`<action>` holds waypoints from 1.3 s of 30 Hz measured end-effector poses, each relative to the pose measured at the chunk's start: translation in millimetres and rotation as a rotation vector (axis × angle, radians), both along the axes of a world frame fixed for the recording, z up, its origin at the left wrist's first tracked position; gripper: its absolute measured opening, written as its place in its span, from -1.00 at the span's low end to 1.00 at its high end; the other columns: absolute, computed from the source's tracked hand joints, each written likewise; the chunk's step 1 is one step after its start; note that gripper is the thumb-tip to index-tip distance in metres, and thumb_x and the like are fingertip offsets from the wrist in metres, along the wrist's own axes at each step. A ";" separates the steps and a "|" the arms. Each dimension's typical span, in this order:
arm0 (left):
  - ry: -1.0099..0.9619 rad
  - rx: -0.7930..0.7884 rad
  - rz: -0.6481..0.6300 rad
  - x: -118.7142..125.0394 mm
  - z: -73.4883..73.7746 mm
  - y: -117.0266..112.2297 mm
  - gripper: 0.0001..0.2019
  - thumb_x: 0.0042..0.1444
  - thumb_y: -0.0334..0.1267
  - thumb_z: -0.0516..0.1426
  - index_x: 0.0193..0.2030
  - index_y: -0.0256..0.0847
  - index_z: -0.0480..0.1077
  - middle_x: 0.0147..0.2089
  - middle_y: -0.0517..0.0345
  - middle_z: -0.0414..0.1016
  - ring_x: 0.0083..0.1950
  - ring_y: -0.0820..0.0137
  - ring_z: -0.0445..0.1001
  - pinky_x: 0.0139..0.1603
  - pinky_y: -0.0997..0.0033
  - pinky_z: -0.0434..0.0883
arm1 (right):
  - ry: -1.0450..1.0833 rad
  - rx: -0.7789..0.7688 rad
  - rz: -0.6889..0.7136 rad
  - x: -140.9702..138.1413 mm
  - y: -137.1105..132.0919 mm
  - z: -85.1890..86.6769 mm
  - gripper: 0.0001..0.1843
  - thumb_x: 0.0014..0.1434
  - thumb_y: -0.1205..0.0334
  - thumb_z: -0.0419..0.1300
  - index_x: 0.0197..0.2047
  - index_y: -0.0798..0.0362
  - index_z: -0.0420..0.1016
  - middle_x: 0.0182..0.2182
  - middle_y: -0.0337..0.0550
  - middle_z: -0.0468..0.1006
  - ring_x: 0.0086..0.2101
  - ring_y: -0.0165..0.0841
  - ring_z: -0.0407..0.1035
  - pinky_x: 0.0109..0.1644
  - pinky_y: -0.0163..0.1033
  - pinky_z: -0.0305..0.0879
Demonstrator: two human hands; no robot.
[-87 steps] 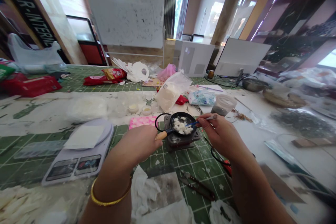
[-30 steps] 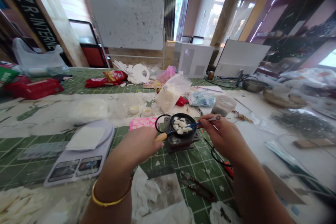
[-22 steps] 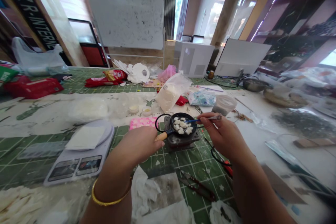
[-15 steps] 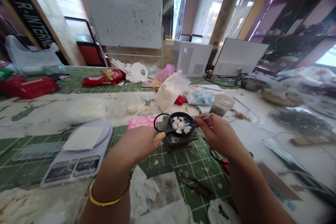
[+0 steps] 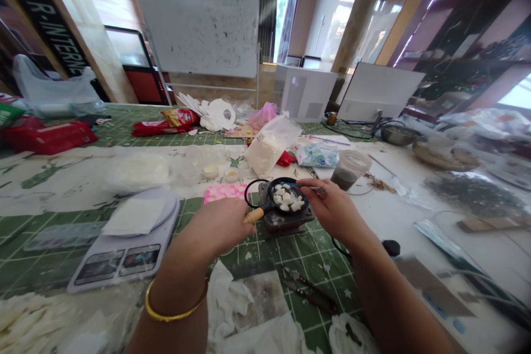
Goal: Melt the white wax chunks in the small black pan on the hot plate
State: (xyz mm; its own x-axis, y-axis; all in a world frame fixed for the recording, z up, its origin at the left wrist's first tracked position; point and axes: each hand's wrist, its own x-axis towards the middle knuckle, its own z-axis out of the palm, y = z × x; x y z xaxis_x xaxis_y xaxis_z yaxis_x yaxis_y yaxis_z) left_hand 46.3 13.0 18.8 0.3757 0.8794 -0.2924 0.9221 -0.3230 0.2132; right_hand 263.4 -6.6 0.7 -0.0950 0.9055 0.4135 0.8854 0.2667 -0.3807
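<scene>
A tiny black frying pan (image 5: 289,189) with white chunks (image 5: 287,199) in it sits on a small dark stove (image 5: 282,220) on the green cutting mat (image 5: 311,257). My left hand (image 5: 218,227) is closed on the pan's wooden handle (image 5: 254,214). My right hand (image 5: 330,208) pinches a thin blue-handled utensil (image 5: 305,186) that lies across the pan's far rim, above the white chunks.
A white kitchen scale (image 5: 124,238) stands at the left. Behind the pan are a pink mould (image 5: 224,192), a bag of white powder (image 5: 271,144), a lidded cup (image 5: 350,168) and two small dishes (image 5: 220,172). Crumpled tissues (image 5: 232,301) and dark tweezers (image 5: 309,290) lie near me.
My right hand has moved left and nearer the pan, and the utensil has swung from inside the chunks to lie over the far rim. The left hand stays on the handle.
</scene>
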 end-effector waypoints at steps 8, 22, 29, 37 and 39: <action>0.010 0.007 0.005 0.0 2.5 -2.0 -0.70 -0.07 -0.01 -0.02 -0.47 -0.19 0.37 -0.45 0.08 0.45 -0.50 0.36 0.35 -0.57 0.42 0.08 | 0.035 0.003 0.008 -4.3 -1.4 -0.3 -0.69 0.17 0.14 -0.07 -0.13 -0.04 0.42 -0.30 -0.17 0.50 -0.25 -0.36 0.34 -0.17 -0.27 0.18; 0.002 0.007 -0.006 -0.7 -0.3 -0.5 -0.63 -0.05 0.06 -0.04 -0.48 -0.20 0.36 -0.45 0.08 0.45 -0.49 0.35 0.36 -0.58 0.44 0.08 | -0.069 0.036 -0.035 6.3 -9.7 9.6 -0.68 0.18 0.16 -0.09 -0.26 0.06 0.45 -0.36 -0.16 0.51 -0.34 -0.37 0.35 -0.23 -0.29 0.16; -0.013 0.018 -0.020 -1.5 -0.7 -0.8 -0.66 -0.06 0.03 -0.03 -0.47 -0.20 0.36 -0.45 0.09 0.44 -0.49 0.38 0.35 -0.59 0.45 0.07 | -0.085 -0.017 0.016 3.7 -11.8 10.9 -0.67 0.19 0.16 -0.10 -0.32 0.06 0.46 -0.33 -0.17 0.51 -0.33 -0.37 0.35 -0.24 -0.28 0.16; 0.010 0.008 -0.004 -0.5 1.3 -1.2 -0.67 -0.06 0.01 -0.04 -0.49 -0.21 0.36 -0.45 0.09 0.44 -0.51 0.40 0.32 -0.59 0.44 0.06 | -0.090 -0.021 -0.029 4.5 -10.4 8.7 -0.65 0.19 0.14 -0.11 -0.38 0.06 0.44 -0.33 -0.14 0.50 -0.30 -0.34 0.34 -0.22 -0.26 0.14; 0.006 0.006 -0.006 -0.8 1.4 -1.4 -0.66 -0.05 0.02 -0.05 -0.47 -0.21 0.36 -0.43 0.07 0.45 -0.50 0.39 0.33 -0.58 0.44 0.07 | -0.073 -0.031 -0.011 3.6 -11.0 9.0 -0.66 0.19 0.14 -0.11 -0.36 0.06 0.44 -0.34 -0.15 0.50 -0.32 -0.35 0.34 -0.22 -0.27 0.15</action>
